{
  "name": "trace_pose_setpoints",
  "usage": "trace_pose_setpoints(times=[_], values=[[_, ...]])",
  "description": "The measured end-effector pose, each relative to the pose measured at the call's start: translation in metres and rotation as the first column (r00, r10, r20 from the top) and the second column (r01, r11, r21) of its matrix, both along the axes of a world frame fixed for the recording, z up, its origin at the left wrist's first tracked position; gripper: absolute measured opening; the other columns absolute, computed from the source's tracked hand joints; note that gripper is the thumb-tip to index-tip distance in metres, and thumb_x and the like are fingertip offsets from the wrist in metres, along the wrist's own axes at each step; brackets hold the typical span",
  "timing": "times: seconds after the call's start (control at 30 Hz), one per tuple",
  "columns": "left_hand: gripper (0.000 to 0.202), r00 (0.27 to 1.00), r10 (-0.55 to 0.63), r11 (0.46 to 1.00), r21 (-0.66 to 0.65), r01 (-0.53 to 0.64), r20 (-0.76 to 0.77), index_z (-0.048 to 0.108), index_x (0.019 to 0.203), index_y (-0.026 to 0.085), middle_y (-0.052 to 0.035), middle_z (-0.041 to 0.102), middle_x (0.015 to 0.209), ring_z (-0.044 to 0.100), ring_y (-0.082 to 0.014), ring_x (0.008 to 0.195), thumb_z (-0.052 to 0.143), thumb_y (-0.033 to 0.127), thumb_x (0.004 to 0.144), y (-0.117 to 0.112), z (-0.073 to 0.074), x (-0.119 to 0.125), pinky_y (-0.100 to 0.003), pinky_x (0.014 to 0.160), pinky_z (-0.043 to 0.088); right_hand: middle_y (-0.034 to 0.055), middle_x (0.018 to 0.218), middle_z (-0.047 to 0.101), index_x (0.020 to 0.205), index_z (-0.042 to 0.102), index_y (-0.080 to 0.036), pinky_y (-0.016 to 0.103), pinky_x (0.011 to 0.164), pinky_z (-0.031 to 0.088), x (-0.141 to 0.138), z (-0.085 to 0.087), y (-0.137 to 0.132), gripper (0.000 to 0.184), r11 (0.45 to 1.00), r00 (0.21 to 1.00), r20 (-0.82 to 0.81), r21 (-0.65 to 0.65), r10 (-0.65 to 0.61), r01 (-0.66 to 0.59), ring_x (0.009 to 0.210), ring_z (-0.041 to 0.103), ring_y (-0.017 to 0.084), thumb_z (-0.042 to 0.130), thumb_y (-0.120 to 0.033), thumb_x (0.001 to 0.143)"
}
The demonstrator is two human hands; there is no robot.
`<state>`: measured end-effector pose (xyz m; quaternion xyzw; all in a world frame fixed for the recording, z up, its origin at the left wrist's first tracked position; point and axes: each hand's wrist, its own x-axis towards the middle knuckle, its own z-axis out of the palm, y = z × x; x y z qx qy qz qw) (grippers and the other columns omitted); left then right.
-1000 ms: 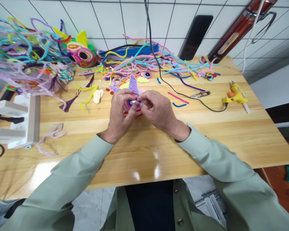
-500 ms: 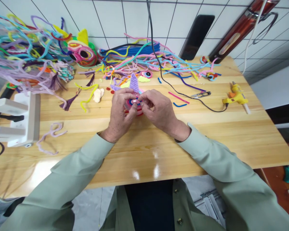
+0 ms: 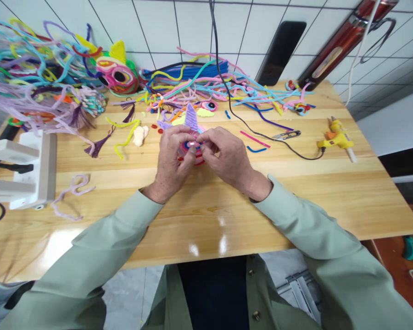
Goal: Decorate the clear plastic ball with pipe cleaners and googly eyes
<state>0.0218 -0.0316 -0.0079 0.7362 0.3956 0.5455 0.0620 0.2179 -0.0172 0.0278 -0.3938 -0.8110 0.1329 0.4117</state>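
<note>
Between my hands lies a round pipe-cleaner craft piece (image 3: 199,159) with pink, red and blue rings, largely covered by my fingers. A purple pointed part (image 3: 192,118) sticks up behind it. My left hand (image 3: 175,153) is closed at its left side, thumb and fingers pinching at the ringed front. From the right, my right hand (image 3: 225,156) is closed too, thumb against index finger. A small pink bit (image 3: 193,144) shows at the fingertips over the rings; its kind and full shape are hidden.
Pipe cleaners (image 3: 189,87) heap along the wall, with a finished colourful figure (image 3: 119,75) at back left. Rightward are thread snips (image 3: 287,135), a yellow glue gun (image 3: 336,140) and its black cord. A power strip (image 3: 37,169) stands left; a phone (image 3: 281,52) leans behind.
Almost nothing differs. Both hands stay pinched over the ringed craft piece, with at most a very slight shift of the fingertips and of the view.
</note>
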Motion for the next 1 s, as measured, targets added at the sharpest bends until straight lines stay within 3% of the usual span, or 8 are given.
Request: trace_pose_setpoints(times=[0.33,0.63,1.0], values=[[0.026,0.998,0.036,0.999,-0.029,-0.037,-0.043,0.069,0.128,0.033,-0.0091,0.074,0.136,0.071,-0.0299,0.133,0.057,0.055,0.12,0.0019,0.0003,-0.0012,-0.058,0.121,0.058,0.0032,0.097,0.077,0.111,0.078,-0.023,0.032,0.078,0.051,0.0004,-0.0003,0.0009,0.024,1.0,1.0,0.004,-0.012,0.003,-0.003,0.082,0.062,0.019,0.061,-0.009,0.102],[0.023,1.0,0.017,1.0,-0.023,-0.018,-0.024,0.069,0.129,0.033,-0.0089,0.074,0.136,0.071,-0.0298,0.132,0.059,0.051,0.12,0.0026,-0.0011,-0.0009,-0.058,0.121,0.058,0.0026,0.095,0.075,0.109,0.078,-0.023,0.031,0.078,0.05,0.0001,-0.0005,0.0014,0.022,1.0,1.0,-0.021,-0.006,0.014,-0.014,0.081,0.062,0.019,0.06,-0.012,0.102],[0.027,0.999,0.023,0.999,-0.047,-0.025,-0.041,0.068,0.128,0.034,-0.009,0.075,0.136,0.071,-0.0304,0.133,0.058,0.057,0.12,0.0026,-0.0009,-0.0014,-0.062,0.123,0.057,0.0011,0.089,0.072,0.104,0.076,-0.023,0.032,0.081,0.051,-0.0009,0.002,0.0032,0.017,0.996,0.998,-0.063,-0.089,0.016,-0.022,0.082,0.061,0.019,0.063,-0.013,0.097]])
